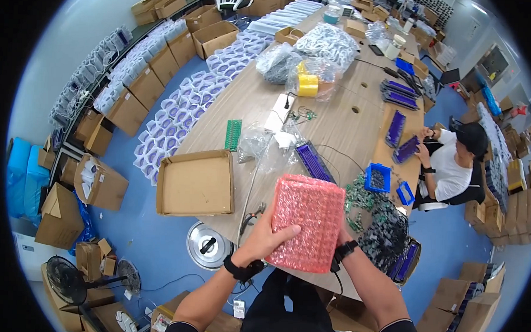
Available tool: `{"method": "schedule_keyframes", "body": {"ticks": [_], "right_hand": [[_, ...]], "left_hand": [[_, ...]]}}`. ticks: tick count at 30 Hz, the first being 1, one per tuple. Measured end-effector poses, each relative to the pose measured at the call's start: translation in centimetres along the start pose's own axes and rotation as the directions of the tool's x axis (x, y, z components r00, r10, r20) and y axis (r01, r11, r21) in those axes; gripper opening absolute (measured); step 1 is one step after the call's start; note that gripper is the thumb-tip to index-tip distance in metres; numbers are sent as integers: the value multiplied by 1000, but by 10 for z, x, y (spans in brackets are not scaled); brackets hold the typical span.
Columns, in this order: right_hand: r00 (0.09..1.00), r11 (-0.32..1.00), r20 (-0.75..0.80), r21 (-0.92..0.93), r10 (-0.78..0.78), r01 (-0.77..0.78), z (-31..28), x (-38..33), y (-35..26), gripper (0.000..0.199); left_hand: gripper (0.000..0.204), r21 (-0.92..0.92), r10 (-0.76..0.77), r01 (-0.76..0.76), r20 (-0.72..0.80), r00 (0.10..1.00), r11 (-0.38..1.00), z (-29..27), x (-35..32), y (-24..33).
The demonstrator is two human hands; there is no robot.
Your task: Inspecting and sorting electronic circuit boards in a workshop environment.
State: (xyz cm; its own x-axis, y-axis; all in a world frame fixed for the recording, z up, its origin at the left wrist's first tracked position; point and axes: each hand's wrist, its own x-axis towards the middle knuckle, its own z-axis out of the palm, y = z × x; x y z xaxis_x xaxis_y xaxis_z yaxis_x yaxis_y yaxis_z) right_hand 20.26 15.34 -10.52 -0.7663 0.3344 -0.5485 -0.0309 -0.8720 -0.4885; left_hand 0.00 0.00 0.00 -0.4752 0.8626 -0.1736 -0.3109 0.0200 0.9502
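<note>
I hold a pink bubble-wrap packet (308, 220) upright over the near end of the long wooden table (337, 119). My left hand (269, 236) grips its left edge, fingers spread across the front. My right hand (343, 236) is mostly hidden behind the packet's right side, only its wrist with a black band showing. Both wrists wear black bands. Just beyond the packet lie a purple tray (314, 162) and a heap of small green circuit boards (366, 207).
An empty shallow cardboard tray (196, 183) sits to my left on the table. A blue bin (377, 177), clear plastic bags (266, 144) and a white power strip (277, 112) lie further out. A seated person (453, 164) works at the right side. Cartons and a round metal stool (209, 246) stand on the blue floor.
</note>
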Motion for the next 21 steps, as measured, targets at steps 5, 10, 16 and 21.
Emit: {"method": "schedule_keyframes", "body": {"ticks": [5, 10, 16, 21], "right_hand": [[996, 997, 78, -68, 47, -42, 56, 161, -44, 69], [990, 990, 64, -85, 122, -117, 34, 236, -23, 69], [985, 979, 27, -124, 168, -164, 10, 285, -14, 69], [992, 989, -11, -78, 124, -124, 34, 275, -28, 64]], "left_hand": [[104, 4, -28, 28, -68, 997, 1000, -49, 62, -22], [110, 102, -10, 28, -172, 985, 994, -77, 104, -40], [87, 175, -32, 79, -259, 965, 981, -94, 132, -53], [65, 74, -209, 236, -269, 940, 969, -125, 129, -65]]}}
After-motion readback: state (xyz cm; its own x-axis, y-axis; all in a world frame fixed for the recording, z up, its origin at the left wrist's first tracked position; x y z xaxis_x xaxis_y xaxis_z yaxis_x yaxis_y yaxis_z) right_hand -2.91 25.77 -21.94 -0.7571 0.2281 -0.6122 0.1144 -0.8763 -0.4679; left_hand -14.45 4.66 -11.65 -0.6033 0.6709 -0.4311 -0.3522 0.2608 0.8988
